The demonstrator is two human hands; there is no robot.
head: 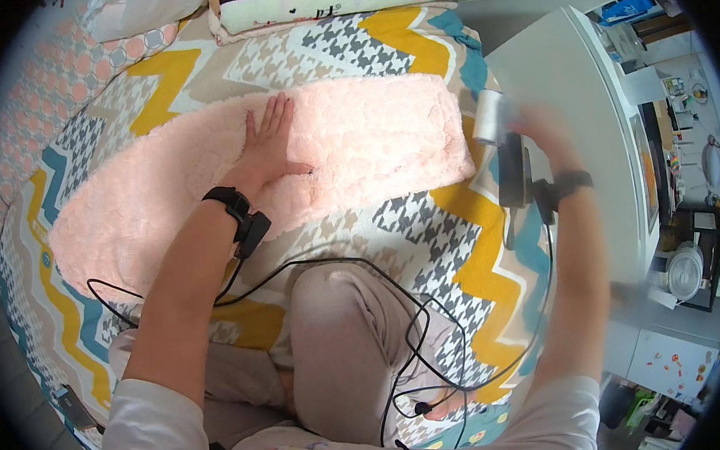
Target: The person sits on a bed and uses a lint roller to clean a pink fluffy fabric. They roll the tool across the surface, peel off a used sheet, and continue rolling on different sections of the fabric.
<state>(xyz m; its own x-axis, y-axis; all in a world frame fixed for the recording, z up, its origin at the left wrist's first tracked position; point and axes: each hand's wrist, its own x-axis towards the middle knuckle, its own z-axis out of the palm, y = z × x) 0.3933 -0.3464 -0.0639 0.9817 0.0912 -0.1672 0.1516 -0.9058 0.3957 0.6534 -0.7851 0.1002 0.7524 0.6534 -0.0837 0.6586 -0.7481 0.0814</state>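
A pale pink plush cloth (378,135), long and flat, lies across the patterned bed cover. Flat on its middle rests my left hand (268,140), fingers apart and pressing on the pile. Past the cloth's right end, at the bed's edge, my right hand (533,126) is blurred. Its fingers close around the hidden end of a white cylinder that looks like a lint roller (489,118). The roller is apart from the cloth. Just below it is a dark box-shaped object (513,171), partly blurred.
Black cables (363,259) run from both wrist devices across my lap. Folded blankets (352,0) are stacked at the far side of the bed. A white cabinet (567,113) stands close on the right, with a small fan (684,272) beyond it.
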